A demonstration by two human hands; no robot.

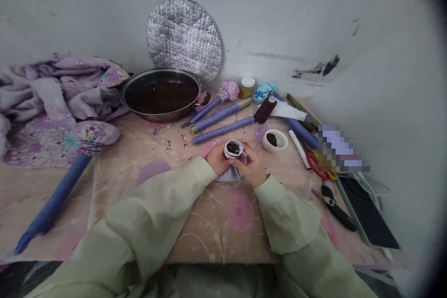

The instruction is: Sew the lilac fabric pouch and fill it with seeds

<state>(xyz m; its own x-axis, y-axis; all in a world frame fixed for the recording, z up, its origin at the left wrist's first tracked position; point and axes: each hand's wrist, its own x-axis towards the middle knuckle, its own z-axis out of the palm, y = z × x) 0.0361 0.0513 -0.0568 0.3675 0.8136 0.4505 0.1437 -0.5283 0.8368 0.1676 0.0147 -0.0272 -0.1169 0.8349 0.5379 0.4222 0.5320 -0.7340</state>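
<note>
Above the middle of the table, a small cloth pouch [227,154] is held upright between my two hands. Its rolled white rim is open at the top, and dark crumbly filling shows inside. My left hand [217,159] is wrapped round the left side. On the right side, my right hand [254,167] grips it, with the thumb near the front of the rim. Loose patterned cloth [231,175] hangs below, between the hands. To the right stands a small white bowl [283,141] with some dark crumbs in it. Some fingers are hidden behind the pouch.
A wide pan [150,117] of dark material stands behind left, before a round silver mat [185,37]. Purple wrapped sticks [223,129], a thread cone [264,111] and a jar [247,88] lie or stand behind. Scissors [316,167] and a phone [366,212] are at right.
</note>
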